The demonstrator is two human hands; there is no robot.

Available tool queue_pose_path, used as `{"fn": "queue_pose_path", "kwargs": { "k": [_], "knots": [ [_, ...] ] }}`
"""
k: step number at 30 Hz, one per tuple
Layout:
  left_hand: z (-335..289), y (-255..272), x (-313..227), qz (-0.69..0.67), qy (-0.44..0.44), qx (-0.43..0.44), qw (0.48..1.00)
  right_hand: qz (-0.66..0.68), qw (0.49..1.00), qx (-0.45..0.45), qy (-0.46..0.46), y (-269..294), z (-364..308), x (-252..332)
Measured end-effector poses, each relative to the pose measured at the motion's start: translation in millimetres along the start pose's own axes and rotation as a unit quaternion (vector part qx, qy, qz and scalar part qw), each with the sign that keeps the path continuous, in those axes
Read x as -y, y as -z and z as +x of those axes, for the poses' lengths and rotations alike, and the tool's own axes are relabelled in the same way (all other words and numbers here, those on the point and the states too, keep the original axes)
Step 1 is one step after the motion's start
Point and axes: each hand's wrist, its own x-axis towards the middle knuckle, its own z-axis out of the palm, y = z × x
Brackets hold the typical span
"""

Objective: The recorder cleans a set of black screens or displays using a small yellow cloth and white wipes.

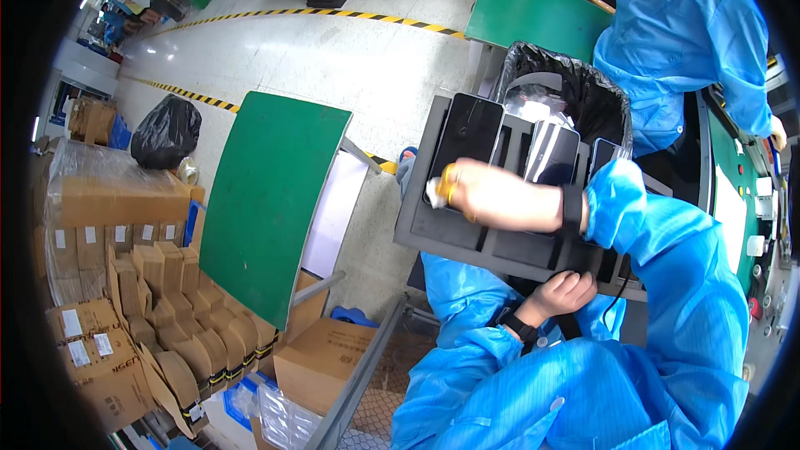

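A dark grey foam tray [406, 229] with slots holds several phones. Across its left part reaches my right hand [504, 193], with yellow covers on its fingertips. Those fingers are closed on a crumpled white wipe [436, 192], pressed to the lower end of a black-screened phone [468, 129]. Beside it in the tray lies a second phone [553, 152], its screen reflecting light. A third phone [607, 152] is partly hidden by my right sleeve. My left hand [563, 292] has its fingers curled at the tray's near edge; a black band circles each wrist.
Behind the tray stands a bin lined with a black bag [612, 87]. A co-worker in a blue smock [683, 25] is at the right, by a green workbench [723, 142]. Left are a green-topped table [271, 200], cardboard boxes [325, 362] and stacked cardboard inserts [175, 300].
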Motion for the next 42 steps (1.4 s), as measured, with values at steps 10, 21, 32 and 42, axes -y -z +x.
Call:
{"fn": "queue_pose_path", "kwargs": {
  "k": [10, 21, 32, 42],
  "knots": [
    [7, 5, -1, -0.058, 0.053, 0.008, 0.997, -0.16, 0.968, -0.187, -0.043, 87, -69, 61],
    [33, 125, 147, 0.178, 0.396, -0.003, 0.901, 0.232, 0.703, -0.601, -0.301, 62, -347, 36],
    [-1, 152, 186, -0.065, 0.467, 0.143, 0.87, 0.356, 0.694, -0.587, -0.217, 15, -381, 15],
    [66, 152, 139, -0.301, 0.469, 0.064, 0.828, 0.169, 0.704, -0.631, -0.277, 10, -433, 151]
  ]
}}
